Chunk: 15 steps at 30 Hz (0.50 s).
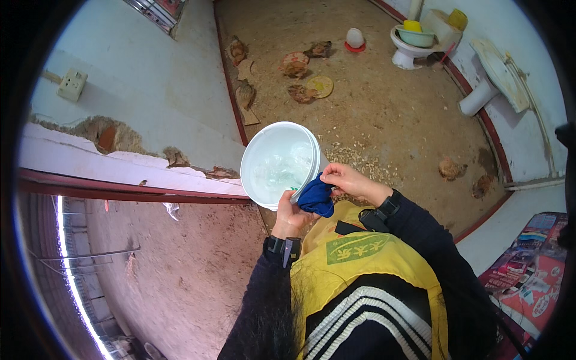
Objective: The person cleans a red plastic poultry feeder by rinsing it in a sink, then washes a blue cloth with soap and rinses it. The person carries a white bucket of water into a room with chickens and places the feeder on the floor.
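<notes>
In front of my body a white plastic bucket (252, 162) is tilted, its mouth facing me. Something clear and shiny, either crumpled plastic or water, shows inside, with a small green mark near the rim. My left hand (290, 218) grips the bucket's near edge, thumb at the rim, and a dark blue cloth (317, 198) lies against its fingers. Between thumb and fingers, my right hand (353, 182) pinches the upper edge of this cloth, close to the bucket's right side. The fingers under the cloth are hidden.
Several brown chickens (299, 93) stand about the dirty floor (387, 112) near a yellow plate (320, 86) and a white-and-red feeder or drinker (355, 39). A toilet (407, 58) and pedestal sink (501, 74) line the right wall. A broken wall edge (135, 144) borders the left.
</notes>
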Available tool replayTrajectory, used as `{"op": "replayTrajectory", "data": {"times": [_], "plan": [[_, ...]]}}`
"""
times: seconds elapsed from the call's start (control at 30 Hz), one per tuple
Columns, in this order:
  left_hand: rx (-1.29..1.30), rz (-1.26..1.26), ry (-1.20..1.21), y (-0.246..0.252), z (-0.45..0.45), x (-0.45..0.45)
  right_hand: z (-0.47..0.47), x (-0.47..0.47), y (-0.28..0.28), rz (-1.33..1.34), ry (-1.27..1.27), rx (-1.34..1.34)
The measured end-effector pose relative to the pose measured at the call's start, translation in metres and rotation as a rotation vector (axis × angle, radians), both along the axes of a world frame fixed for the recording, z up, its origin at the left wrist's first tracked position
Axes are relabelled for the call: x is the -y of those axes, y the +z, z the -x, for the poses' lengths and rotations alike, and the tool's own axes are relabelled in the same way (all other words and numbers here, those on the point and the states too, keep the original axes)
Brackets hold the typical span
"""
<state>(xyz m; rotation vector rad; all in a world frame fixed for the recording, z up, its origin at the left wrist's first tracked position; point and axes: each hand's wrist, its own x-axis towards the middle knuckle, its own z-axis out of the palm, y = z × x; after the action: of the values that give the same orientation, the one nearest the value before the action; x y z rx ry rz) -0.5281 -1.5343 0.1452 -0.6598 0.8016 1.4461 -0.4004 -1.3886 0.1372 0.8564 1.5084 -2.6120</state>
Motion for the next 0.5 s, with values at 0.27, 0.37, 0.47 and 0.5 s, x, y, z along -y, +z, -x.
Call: {"op": "replayTrajectory", "data": {"times": [0.27,0.37,0.47,0.5], "plan": [[-0.03,-0.024,-0.033,0.0,0.011,-0.003,0.009,-0.002,0.006,-0.008,-0.005,0.033],[-0.042,-0.007,-0.046,0.0,0.012,-0.004,0.01,-0.002,0.007,0.001,-0.013,0.028],[-0.031,-0.006,-0.041,0.0,0.012,-0.002,0.008,-0.001,0.007,0.002,-0.016,0.036],[-0.025,-0.005,-0.03,-0.001,0.011,-0.001,0.007,0.0,0.006,0.0,-0.014,0.031]]}}
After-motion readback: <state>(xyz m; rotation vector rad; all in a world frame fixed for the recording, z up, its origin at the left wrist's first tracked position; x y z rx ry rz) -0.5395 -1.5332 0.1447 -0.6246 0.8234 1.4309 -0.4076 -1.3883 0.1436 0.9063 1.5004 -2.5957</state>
